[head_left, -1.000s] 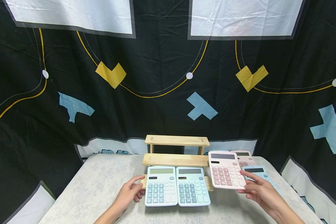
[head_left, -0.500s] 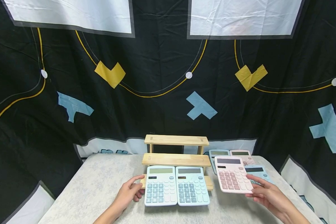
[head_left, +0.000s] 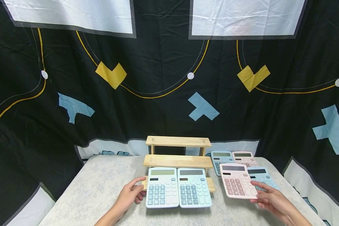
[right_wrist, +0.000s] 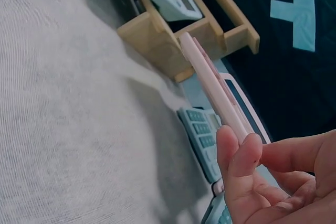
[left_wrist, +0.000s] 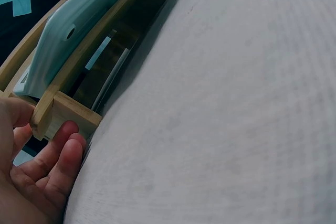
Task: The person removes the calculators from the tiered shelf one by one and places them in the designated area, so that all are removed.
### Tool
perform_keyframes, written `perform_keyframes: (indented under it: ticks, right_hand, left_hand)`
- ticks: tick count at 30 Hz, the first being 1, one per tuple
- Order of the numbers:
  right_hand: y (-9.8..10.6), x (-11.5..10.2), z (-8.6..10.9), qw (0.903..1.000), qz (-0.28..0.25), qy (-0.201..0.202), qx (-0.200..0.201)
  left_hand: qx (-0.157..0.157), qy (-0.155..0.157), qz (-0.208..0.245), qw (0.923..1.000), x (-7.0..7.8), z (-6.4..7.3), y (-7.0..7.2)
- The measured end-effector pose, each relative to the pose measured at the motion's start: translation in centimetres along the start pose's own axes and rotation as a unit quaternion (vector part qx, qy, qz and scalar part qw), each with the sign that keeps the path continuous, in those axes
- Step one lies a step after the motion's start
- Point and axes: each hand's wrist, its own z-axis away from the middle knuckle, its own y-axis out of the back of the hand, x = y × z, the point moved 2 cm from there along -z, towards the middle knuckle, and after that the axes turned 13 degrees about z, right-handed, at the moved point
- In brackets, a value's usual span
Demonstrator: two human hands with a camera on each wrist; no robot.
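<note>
My right hand (head_left: 274, 199) pinches a pink calculator (head_left: 238, 182) by its lower right edge. Its keys face up in the head view, and the right wrist view shows its thin side edge (right_wrist: 215, 87) raised off the table. My left hand (head_left: 127, 196) grips the left end of a stepped wooden rack (head_left: 178, 161), fingertips against the lowest slat and side panel in the left wrist view. Two light blue calculators, a left one (head_left: 162, 188) and a right one (head_left: 194, 188), lean side by side on the rack's lowest step.
Right of the rack lie a blue calculator (head_left: 221, 155), another pink calculator (head_left: 243, 155) and a blue calculator (head_left: 261, 175) partly behind the held one. They rest on a grey-white tabletop (head_left: 82, 194). A black printed curtain (head_left: 158, 119) hangs behind.
My right hand has carried the pink calculator to the right and nearer to me, away from the rack, uncovering the blue calculator behind it. My left hand has stayed at the rack's end.
</note>
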Motion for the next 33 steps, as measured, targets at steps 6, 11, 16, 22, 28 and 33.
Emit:
perform_keyframes:
  ticks: [6,11,16,22,28,33]
  right_hand:
    - [-0.1,0.6,-0.7,0.9988,0.008,-0.026,0.041]
    - [-0.5,0.7,-1.3,0.9957,0.006,-0.052,0.076]
    - [-0.7,0.8,-1.6,0.9937,0.013,-0.066,0.090]
    - [-0.8,1.1,-1.8,0.9918,0.020,-0.077,0.100]
    - [-0.9,1.3,-1.9,0.9909,-0.003,-0.082,0.106]
    - [-1.0,1.3,-2.1,0.9914,-0.008,-0.071,0.110]
  left_hand:
    - [-0.005,-0.001,0.006,1.0000,0.0,-0.1,0.0]
    - [-0.007,-0.003,0.008,0.9999,-0.1,-0.2,0.1]
    - [-0.008,-0.003,0.006,0.9999,-0.1,-0.1,0.0]
    - [-0.006,-0.002,0.007,1.0000,0.0,0.0,-0.1]
    - [-0.003,-0.001,0.007,1.0000,0.2,0.0,-0.2]
    - [-0.001,-0.002,0.005,1.0000,0.2,0.1,-0.2]
